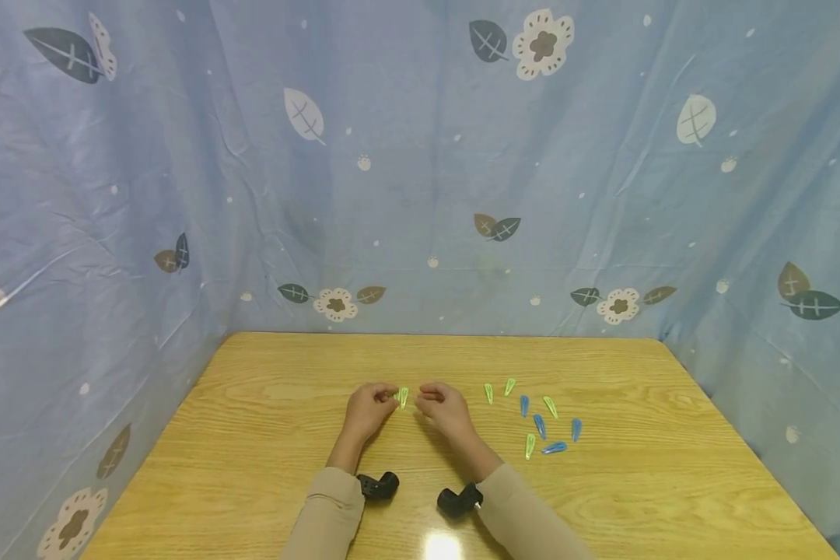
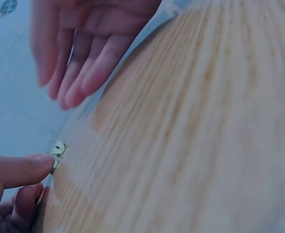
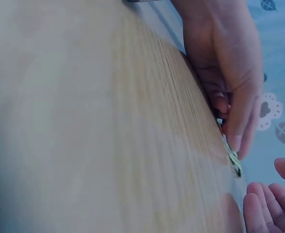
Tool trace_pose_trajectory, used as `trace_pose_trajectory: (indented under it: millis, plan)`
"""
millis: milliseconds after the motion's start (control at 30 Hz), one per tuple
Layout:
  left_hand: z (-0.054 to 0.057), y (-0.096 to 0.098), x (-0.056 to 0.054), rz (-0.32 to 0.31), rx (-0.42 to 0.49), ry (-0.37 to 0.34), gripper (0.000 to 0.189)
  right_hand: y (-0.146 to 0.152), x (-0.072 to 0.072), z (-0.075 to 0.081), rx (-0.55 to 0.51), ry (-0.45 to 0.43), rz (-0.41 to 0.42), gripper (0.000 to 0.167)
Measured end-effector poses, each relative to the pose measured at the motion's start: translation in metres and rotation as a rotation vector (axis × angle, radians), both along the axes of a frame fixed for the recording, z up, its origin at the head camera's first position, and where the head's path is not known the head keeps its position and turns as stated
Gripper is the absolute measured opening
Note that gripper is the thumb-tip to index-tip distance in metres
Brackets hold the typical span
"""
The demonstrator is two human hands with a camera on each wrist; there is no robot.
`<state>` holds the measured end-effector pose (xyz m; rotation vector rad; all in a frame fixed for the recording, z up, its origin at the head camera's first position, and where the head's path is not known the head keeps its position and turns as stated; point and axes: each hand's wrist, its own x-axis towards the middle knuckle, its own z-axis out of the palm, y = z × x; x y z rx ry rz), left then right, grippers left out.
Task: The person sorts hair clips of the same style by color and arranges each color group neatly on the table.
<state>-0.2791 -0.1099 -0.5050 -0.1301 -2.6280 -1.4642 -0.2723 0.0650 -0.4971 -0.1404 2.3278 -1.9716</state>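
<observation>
In the head view my left hand [image 1: 371, 410] is low over the table, its thumb and forefinger pinching a green snap hair clip [image 1: 396, 396]. Right beside it lies another green hair clip [image 1: 404, 397]. The left wrist view has the left thumb [image 2: 23, 170] at one clip, with a second green clip [image 2: 58, 147] just past its tip. My right hand [image 1: 448, 410] hovers a short way to the right of these clips. Its fingers [image 2: 91, 73] are fairly straight, and nothing shows between them. Green clips [image 3: 233, 158] sit under the left fingertips in the right wrist view.
Right of my hands lie several loose clips, green ones [image 1: 530, 446] and blue ones [image 1: 540, 425], spread on the wooden table [image 1: 266, 435]. A blue patterned curtain [image 1: 406, 194] hangs behind the table and along both sides. Black wrist cameras [image 1: 458, 502] sit at the cuffs.
</observation>
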Motion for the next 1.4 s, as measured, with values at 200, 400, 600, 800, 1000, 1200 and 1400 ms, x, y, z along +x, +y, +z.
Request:
trace_pose_trajectory:
  millis: [200, 400, 600, 800, 1000, 1200, 1400]
  plan:
    - [-0.001, -0.003, 0.001, -0.002, 0.001, -0.004, 0.020, 0.021, 0.012, 0.005, -0.024, 0.001, 0.002, 0.038]
    - [-0.003, -0.001, 0.001, -0.010, 0.002, -0.003, 0.020, 0.051, 0.032, 0.013, 0.004, 0.046, -0.030, 0.036]
    - [-0.001, 0.001, 0.001, -0.002, 0.006, -0.005, 0.020, 0.080, 0.052, 0.012, 0.027, 0.081, -0.052, 0.034]
    - [0.000, 0.000, 0.002, 0.002, 0.006, 0.000, 0.020, 0.104, 0.067, 0.012, 0.039, 0.048, -0.071, 0.040]
    - [0.000, 0.000, 0.003, 0.002, 0.012, -0.002, 0.020, 0.127, 0.081, 0.011, 0.081, 0.058, -0.125, 0.043]
    - [-0.001, 0.000, 0.002, 0.003, 0.006, -0.002, 0.020, 0.146, 0.092, 0.008, 0.145, 0.082, -0.232, 0.038]
    - [-0.002, 0.000, 0.001, 0.008, 0.005, 0.002, 0.020, 0.153, 0.094, 0.005, 0.310, 0.120, -0.320, 0.033]
